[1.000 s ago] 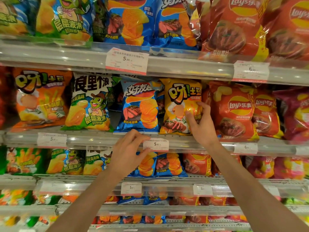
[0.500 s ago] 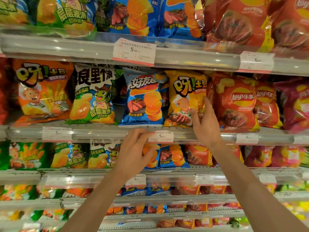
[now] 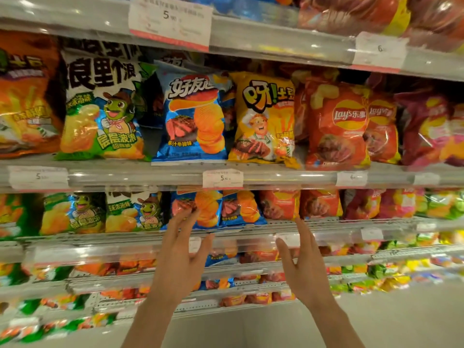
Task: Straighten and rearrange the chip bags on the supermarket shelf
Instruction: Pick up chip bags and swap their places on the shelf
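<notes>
The chip bags stand in a row on the middle shelf across the centre of the frame: a yellow chip bag with a cartoon chef at centre, a blue chip bag touching its left edge, and a green-and-white chip bag further left. Right of the yellow one, two red Lay's bags overlap, the nearer covering part of the one behind. An orange bag is cut off at the left edge, a purple-red bag blurs out at the right edge. Behind the front row more bags sit in shadow, hard to make out.

Price tags hang on the shelf rails; the one under the blue and yellow bags reads 5, the rest smeared. The upper shelf's bags are cropped by the top of the frame. The lower shelves hold more bags, increasingly blurred toward the bottom.

Both hands are in the lower centre, in front of the lower shelves and hiding parts of their rails. The left hand and right hand have fingers spread, each grip empty, palms facing each other.

Half a second earlier the right hand touched the yellow bag and the left was at the price tag; both have since dropped below the middle shelf, and the view has tilted down.
</notes>
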